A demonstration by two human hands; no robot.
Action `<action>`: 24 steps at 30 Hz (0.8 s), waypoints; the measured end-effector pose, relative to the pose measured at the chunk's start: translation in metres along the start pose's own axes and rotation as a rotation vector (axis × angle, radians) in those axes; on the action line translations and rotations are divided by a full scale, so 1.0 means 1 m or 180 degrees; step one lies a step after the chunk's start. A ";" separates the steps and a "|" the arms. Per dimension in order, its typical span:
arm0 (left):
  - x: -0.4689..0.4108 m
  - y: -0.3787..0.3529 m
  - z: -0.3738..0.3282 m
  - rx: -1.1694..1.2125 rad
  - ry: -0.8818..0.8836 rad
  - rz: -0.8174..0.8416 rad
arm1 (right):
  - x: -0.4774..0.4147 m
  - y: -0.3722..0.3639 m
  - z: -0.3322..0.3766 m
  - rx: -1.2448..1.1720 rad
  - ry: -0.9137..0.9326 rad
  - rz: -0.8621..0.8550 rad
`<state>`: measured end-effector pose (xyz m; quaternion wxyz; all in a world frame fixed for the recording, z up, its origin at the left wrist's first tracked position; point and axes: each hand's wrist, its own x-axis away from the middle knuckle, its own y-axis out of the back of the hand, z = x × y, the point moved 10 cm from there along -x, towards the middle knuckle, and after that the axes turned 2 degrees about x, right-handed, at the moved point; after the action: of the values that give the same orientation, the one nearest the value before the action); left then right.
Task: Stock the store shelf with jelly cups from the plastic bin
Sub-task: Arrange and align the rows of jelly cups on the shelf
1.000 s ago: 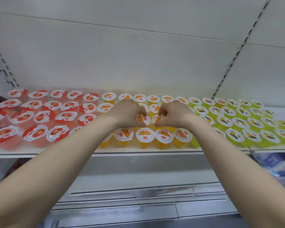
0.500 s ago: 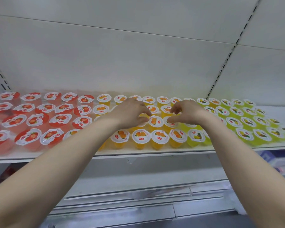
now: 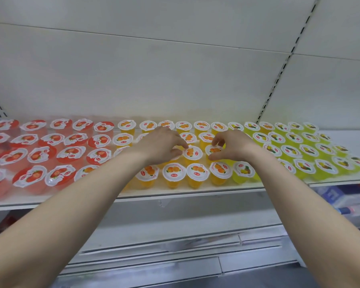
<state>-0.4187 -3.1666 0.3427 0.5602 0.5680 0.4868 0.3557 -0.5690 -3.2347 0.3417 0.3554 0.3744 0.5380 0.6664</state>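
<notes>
The white shelf (image 3: 195, 191) looks nearly stocked, jelly cups (image 3: 174, 172) filling it front to back. In the second row the left hand (image 3: 162, 146) pinches an orange cup (image 3: 192, 153) by its rim, the right hand (image 3: 232, 146) the neighbouring cup (image 3: 215, 150); no bin shows.

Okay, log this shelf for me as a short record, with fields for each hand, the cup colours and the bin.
left hand: pinches the lid edge of the left orange cup, second row from the front
right hand: finger and thumb round the right orange cup beside it
colours, left to right: red cups, orange cups, yellow cups
shelf: about four rows deep, lids up
bin: not in view
</notes>
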 end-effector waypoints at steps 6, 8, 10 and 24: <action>0.024 0.022 0.042 0.0172 0.0441 -0.0356 | -0.002 0.014 0.015 0.0013 0.0132 -0.0362; 0.038 0.027 0.061 0.0093 0.0627 -0.0367 | -0.005 0.018 0.032 -0.0021 0.0256 -0.0497; 0.050 0.030 0.078 0.0012 0.0764 -0.0380 | -0.009 0.019 0.051 -0.0067 0.0379 -0.0600; 0.043 0.041 0.160 -0.0323 0.1163 -0.0172 | -0.091 0.014 0.137 0.0534 0.0819 -0.0741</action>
<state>-0.2482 -3.1679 0.3581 0.4998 0.4517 0.5770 0.4618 -0.4066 -3.2547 0.3639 0.3259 0.2497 0.6723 0.6160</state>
